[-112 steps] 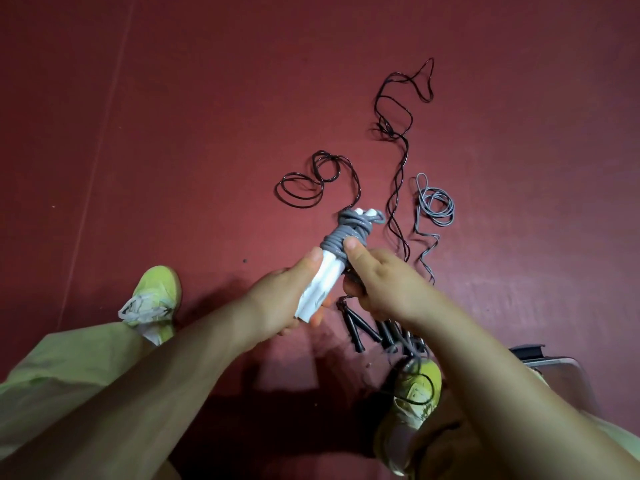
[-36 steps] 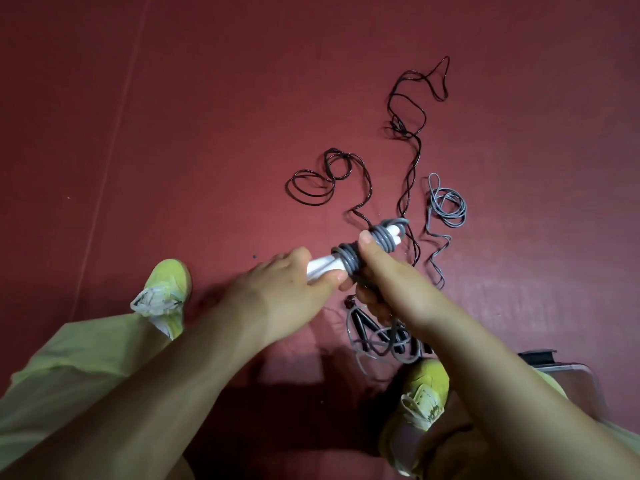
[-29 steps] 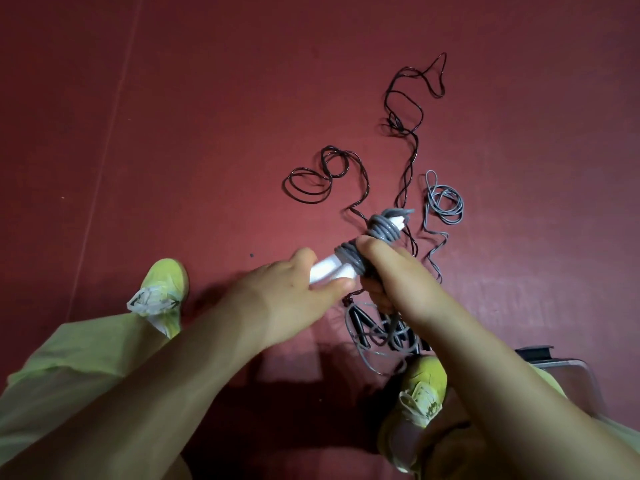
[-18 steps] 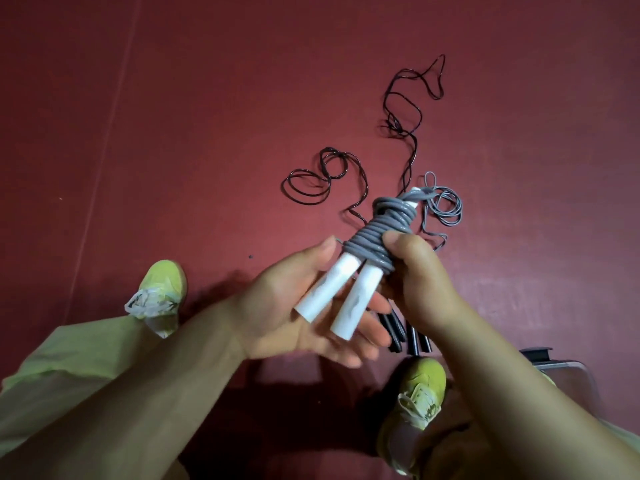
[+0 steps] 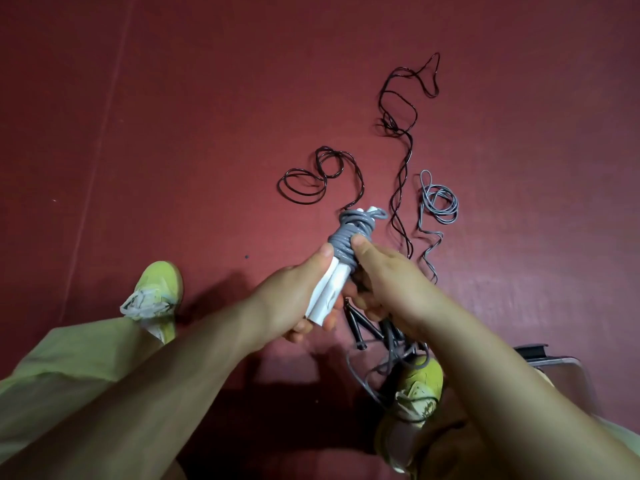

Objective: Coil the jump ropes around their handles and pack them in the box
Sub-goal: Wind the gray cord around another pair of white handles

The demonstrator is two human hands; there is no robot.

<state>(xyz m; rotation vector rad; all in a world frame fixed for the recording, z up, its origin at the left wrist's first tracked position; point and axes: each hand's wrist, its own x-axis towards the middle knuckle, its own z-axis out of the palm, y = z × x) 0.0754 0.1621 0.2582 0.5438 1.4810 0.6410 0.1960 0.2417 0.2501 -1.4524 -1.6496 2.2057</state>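
My left hand (image 5: 292, 299) grips the two white handles (image 5: 327, 292) of a jump rope held upright over the red floor. A grey rope coil (image 5: 349, 237) is wound round their upper half. My right hand (image 5: 384, 278) holds the same bundle from the right, thumb pressed on the coil. A loose black rope (image 5: 398, 140) and a loose grey rope (image 5: 438, 206) lie on the floor beyond. Black handles (image 5: 360, 330) lie under my right wrist. The box (image 5: 554, 365) shows only a corner at the right.
My two yellow-green shoes (image 5: 156, 296) (image 5: 415, 393) stand on the red floor (image 5: 173, 133), the right one among rope strands. A second black rope loop (image 5: 311, 178) lies left of the bundle.
The bundle has swung from lying open on my left palm to upright, and both hands have closed round it with thumbs on the coil.
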